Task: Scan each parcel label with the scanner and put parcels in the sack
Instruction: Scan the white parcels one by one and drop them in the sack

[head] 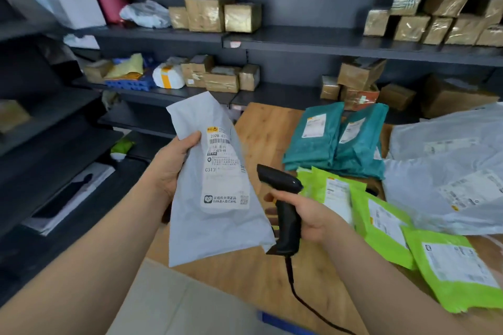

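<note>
Your left hand [168,168] holds a white parcel [215,220] upright in the air above the left edge of the bench [261,128]. Your thumb lies across the front of its left side and your fingers are hidden behind it. The parcel's label [226,171] faces you, with a barcode near its top and the code C313 printed lower down. Your right hand [307,215] is curled round the grip of a black scanner [285,215], held just beside the parcel's right side. One fingertip shows at the front of the grip under the head, and the head tilts up and to the left, towards the parcel. The parcel's lower right corner overlaps the grip in this view, so you cannot tell whether the two touch. A black cable [302,299] runs from the foot of the grip down towards the near edge of the bench. Two teal parcels [326,144] lie side by side towards the far edge, labels up. Several bright green parcels [381,220] overlap one another in a row running from the middle to the near right corner. Large pale grey parcels [446,179] are heaped along the right edge. Behind the bench, dark shelves [299,41] carry taped brown boxes [212,15] and other wrapped packets.
</note>
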